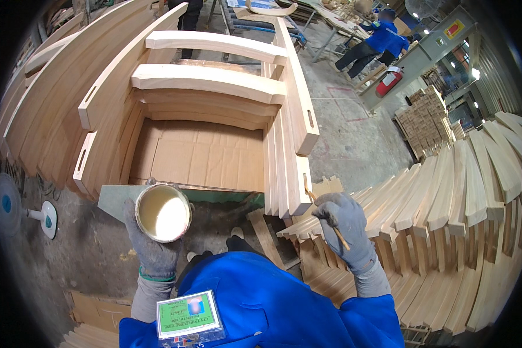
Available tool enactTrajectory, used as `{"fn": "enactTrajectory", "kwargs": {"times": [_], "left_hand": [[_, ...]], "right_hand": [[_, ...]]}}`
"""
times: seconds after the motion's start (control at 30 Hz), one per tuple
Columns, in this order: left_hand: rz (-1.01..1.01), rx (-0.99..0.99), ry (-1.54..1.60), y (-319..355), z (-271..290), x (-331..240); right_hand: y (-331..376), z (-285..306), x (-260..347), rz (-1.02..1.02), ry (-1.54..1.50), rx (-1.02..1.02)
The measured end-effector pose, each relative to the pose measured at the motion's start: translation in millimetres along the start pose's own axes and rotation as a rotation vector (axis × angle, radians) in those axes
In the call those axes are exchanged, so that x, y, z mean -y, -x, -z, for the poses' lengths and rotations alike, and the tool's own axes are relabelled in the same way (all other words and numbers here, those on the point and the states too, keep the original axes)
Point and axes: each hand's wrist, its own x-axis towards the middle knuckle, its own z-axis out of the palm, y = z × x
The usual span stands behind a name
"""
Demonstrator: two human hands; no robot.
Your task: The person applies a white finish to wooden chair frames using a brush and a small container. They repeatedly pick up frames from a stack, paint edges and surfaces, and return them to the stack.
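Two gloved hands: left hand (153, 249), fingers clamped round a round metal tin of pale cream glue (163, 213), near left; right hand (345, 223), fingers closed on a thin wooden stick (326, 213), beside stacked curved pale wooden chair parts (284, 168).

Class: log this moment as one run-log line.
left hand: holds glue tin | right hand: holds stick at slotted board

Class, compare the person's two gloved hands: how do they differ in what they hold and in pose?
The left hand grips a round can of pale creamy liquid from below, while the right hand pinches a thin wooden stick. The left hand keeps its can upright over the floor; the right hand tilts its stick towards the curved wooden parts. Both wear grey knit gloves.
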Motion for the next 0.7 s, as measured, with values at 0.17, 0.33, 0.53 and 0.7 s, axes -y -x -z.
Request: {"fn": "enactTrajectory", "kwargs": {"times": [0.17, 0.33, 0.53, 0.7], "left_hand": [[-0.289, 0.031, -0.677, 3, 17, 5], [-0.236, 0.078, -0.503, 5, 8, -3], [0.097, 0.106, 0.174, 1, -3, -13], [0.056, 0.015, 0.046, -6, -7, -9]], "right_hand": [[8, 22, 4, 0.018, -0.033, 0.016], [18, 13, -8, -0.326, -0.318, -0.309], [34, -120, -138, -0.67, -0.817, -0.522], [22, -239, -210, -0.853, -0.264, -0.15]]}}
